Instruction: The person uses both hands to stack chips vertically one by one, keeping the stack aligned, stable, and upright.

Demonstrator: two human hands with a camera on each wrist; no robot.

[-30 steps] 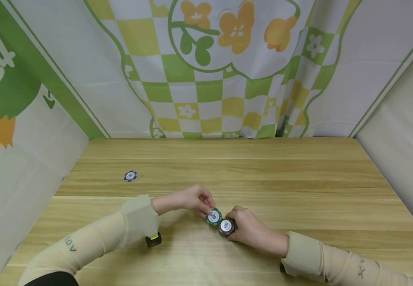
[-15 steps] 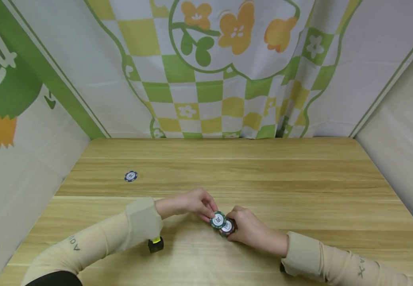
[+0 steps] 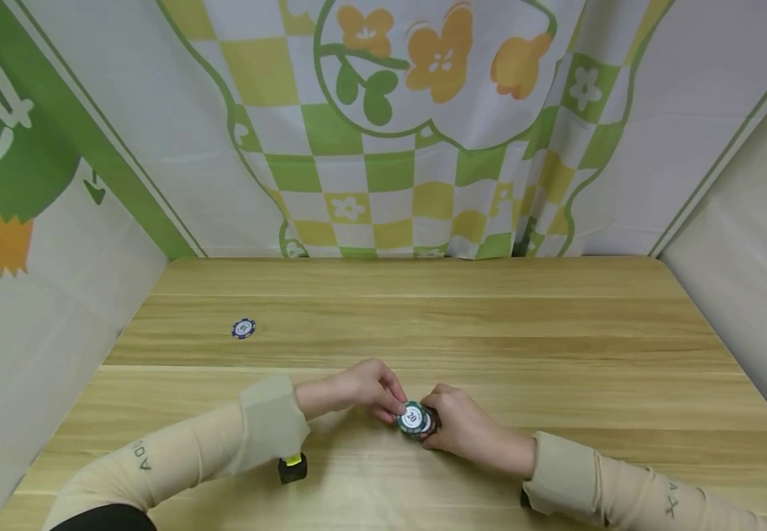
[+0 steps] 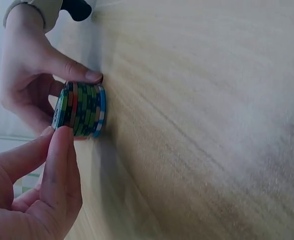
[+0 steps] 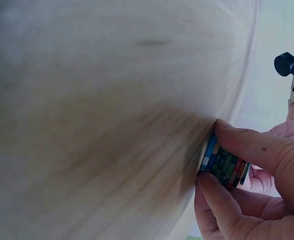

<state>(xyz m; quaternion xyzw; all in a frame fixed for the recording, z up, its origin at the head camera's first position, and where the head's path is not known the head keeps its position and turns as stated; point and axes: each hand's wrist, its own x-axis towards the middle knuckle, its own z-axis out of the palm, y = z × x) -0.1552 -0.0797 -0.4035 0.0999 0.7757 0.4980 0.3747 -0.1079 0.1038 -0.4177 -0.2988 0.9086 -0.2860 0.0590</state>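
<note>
A short stack of poker chips [image 4: 88,111] stands on the wooden table, blue at the bottom and mostly green above, with a reddish layer near the top. Around its sides curl the thumb and fingers of my right hand [image 3: 468,426]. My left hand [image 3: 372,389] pinches a green chip marked 20 [image 3: 412,417] by its left edge, over the stack's top. That chip overlaps the upper chip, which peeks out on the right. Whether the green chip lies fully flat on the stack, I cannot tell.
Farther back on the left lies a single blue chip [image 3: 243,328] marked 10. The wooden table [image 3: 556,317] ends at a patterned curtain [image 3: 397,169], with pale cloth walls on both sides.
My left hand has moved right and slightly nearer, bringing the green 20 chip from beside the stack to over it, covering most of the 100 chip. My right hand has stayed put.
</note>
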